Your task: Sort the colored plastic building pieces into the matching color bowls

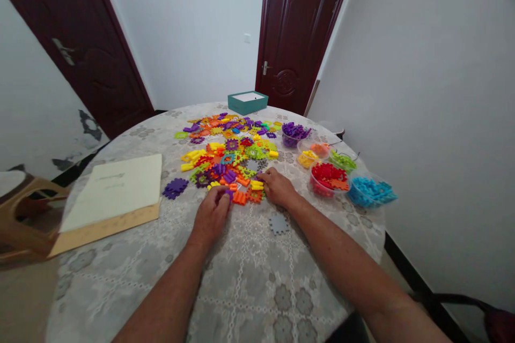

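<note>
One loose pile of multicoloured plastic pieces (pixel 230 159) lies centrally on the tablecloth (pixel 237 284); the left hand (pixel 211 213) curls at its near left edge, the right hand (pixel 278 186) at its near right, whether pinching pieces cannot be told. Surrounding it: grey piece (pixel 279 224), near; clear tubs (pixel 321 189), right; paper (pixel 112 187), left; green box (pixel 237 106), far.

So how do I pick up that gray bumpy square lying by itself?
Try pinching the gray square by two opposite toothed edges, coming down from above and the near side. It looks thin and lies flat on the tablecloth, so there's little to grab underneath; the notches might help stop slipping. The right forearm passes close on its right, so that side is probably tighter.
</note>
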{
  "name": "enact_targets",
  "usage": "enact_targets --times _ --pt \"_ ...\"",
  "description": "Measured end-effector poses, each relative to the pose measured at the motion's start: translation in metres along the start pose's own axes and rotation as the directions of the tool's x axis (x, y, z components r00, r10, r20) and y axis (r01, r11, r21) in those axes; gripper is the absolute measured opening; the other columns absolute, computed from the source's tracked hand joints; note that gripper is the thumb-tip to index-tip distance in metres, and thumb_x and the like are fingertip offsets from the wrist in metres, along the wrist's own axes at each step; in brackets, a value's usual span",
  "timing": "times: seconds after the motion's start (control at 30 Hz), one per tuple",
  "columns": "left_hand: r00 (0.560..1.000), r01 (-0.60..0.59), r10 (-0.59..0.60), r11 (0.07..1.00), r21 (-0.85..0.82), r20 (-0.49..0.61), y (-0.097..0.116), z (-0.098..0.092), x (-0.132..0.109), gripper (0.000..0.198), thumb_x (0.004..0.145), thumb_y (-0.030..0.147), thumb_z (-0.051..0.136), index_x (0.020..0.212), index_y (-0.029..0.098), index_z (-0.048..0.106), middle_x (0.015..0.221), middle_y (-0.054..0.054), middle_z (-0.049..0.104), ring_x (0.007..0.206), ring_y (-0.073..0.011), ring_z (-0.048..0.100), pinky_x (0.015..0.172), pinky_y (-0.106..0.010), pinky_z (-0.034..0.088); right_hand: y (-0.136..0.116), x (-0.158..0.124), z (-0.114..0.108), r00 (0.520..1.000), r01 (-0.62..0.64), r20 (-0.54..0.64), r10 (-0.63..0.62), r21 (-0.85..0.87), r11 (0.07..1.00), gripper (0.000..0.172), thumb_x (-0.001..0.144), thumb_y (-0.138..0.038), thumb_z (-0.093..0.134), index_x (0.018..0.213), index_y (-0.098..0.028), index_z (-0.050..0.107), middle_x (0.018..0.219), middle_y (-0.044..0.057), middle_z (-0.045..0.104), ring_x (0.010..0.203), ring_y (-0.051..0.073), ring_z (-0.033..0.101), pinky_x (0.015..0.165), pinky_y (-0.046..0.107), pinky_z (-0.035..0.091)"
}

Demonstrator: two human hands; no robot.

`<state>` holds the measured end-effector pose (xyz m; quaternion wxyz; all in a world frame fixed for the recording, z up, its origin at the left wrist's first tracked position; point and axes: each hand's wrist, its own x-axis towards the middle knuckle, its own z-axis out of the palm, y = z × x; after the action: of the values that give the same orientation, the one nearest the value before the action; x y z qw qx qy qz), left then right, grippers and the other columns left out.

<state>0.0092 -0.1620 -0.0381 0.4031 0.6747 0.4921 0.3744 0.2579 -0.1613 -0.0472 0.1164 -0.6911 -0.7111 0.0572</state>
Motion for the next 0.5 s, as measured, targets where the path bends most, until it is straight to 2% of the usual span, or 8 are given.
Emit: enact_targets --times 0.13,0.3,0.5 --pt "0.999 -0.041 0.041 0.996 0.083 0.003 -0.0020 0.0001 -0.0003 0.033 0.095 0.041 0.047 0.108 0.019 0.068 0.077 -0.003 0.069 0.073 -0.0202 0.065 0.072 -0.033 0.048 0.0007 0.0001 -0.0010 1.000 0.009 0.013 -0.009 -0.019 1.000 0.046 0.101 -0.026 0.046 0.146 -0.023 0.057 0.132 0.012 0.059 0.115 0.023 0.062 0.096 0.029 0.048" --pt "0.999 0.045 -0.046 0.998 -0.047 -0.009 -0.0075 0.0040 0.0003 0.044 0.095 0.040 0.046 0.127 0.017 0.065 0.074 -0.003 0.071 0.064 -0.0184 0.067 0.065 -0.031 0.051 -0.0001 0.0037 -0.0020 1.000 -0.010 0.020 0.011 -0.040 0.999 0.045 0.103 -0.030 0.046 0.146 -0.022 0.056 0.132 0.013 0.060 0.115 0.024 0.063 0.094 0.031 0.048" --pt "0.998 0.055 -0.054 0.995 -0.088 0.008 -0.0066 0.0049 0.0012 0.050 0.089 0.038 0.056 0.132 0.014 0.061 0.083 -0.005 0.073 0.069 -0.0177 0.069 0.065 -0.030 0.052 -0.0026 0.0017 0.0005 1.000 -0.019 0.003 0.020 -0.085 0.996 0.042 0.105 -0.033 0.043 0.144 -0.024 0.056 0.132 0.013 0.059 0.109 0.024 0.065 0.087 0.031 0.050"
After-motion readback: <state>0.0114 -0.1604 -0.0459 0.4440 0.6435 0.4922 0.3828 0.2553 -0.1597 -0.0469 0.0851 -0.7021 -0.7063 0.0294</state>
